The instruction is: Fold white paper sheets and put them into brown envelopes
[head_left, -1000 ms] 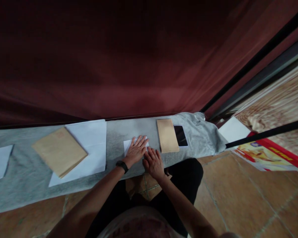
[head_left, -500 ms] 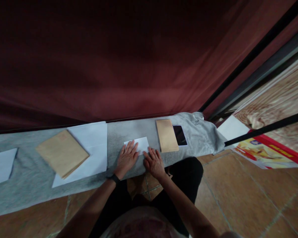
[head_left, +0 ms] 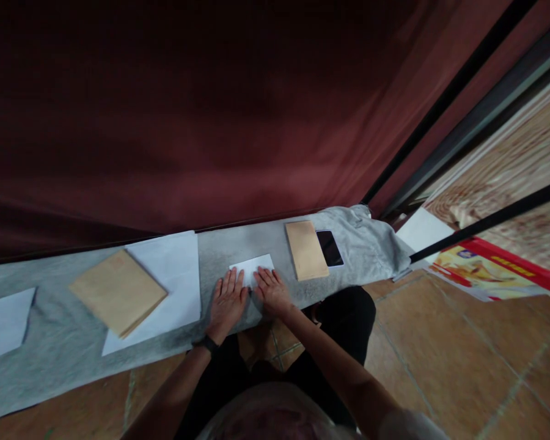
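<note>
A small folded white paper point(head_left: 253, 267) lies on the grey felt cloth point(head_left: 50, 348) spread over the floor. My left hand point(head_left: 227, 303) lies flat with fingers stretched out, fingertips at the paper's near left edge. A black band sits on that wrist. My right hand point(head_left: 269, 291) is also flat and open, fingers resting on the paper's near right part. The two hands lie side by side, almost touching.
A brown envelope point(head_left: 305, 250) and a black phone point(head_left: 329, 248) lie right of the paper. A stack of brown envelopes point(head_left: 118, 291) sits on white sheets point(head_left: 174, 269) to the left. Dark red curtain behind; a red and yellow poster point(head_left: 486, 272) lies on the tiled floor at right.
My left hand has slid back off the paper toward me, uncovering most of it. My right hand has moved left onto the paper's near edge. The view has tilted slightly.
</note>
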Demonstrator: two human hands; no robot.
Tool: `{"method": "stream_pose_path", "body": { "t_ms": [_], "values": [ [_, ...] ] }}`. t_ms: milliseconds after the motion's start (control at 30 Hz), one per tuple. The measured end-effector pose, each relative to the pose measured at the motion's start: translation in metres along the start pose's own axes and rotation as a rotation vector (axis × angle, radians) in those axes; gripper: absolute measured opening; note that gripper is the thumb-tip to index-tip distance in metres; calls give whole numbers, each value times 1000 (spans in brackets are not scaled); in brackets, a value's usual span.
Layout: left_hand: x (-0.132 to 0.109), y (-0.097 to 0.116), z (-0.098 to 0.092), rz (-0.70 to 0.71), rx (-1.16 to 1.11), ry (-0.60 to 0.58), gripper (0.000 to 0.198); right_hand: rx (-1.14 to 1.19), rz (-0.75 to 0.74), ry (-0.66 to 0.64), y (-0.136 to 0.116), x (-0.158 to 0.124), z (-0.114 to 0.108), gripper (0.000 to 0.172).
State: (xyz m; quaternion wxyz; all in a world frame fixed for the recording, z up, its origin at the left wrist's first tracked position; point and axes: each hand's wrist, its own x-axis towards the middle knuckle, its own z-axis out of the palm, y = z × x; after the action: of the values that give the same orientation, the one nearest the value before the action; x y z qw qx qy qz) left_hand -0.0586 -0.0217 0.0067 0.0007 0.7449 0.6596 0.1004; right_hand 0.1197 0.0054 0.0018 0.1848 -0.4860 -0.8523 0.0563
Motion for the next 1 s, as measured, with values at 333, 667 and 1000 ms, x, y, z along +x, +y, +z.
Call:
{"method": "stream_pose_path", "body": {
  "t_ms": [333, 667, 1000],
  "values": [
    [-1, -3, 5, 32, 4, 70, 60, -68, 91, 61, 29, 16, -2, 50],
    [0, -2, 5, 25, 11, 64, 59, 1, -33, 26, 18, -36, -7, 51],
    [-2, 17, -4, 152, -31, 43, 58, 4, 107, 77, 12, -55, -15, 48]
  ]
}}
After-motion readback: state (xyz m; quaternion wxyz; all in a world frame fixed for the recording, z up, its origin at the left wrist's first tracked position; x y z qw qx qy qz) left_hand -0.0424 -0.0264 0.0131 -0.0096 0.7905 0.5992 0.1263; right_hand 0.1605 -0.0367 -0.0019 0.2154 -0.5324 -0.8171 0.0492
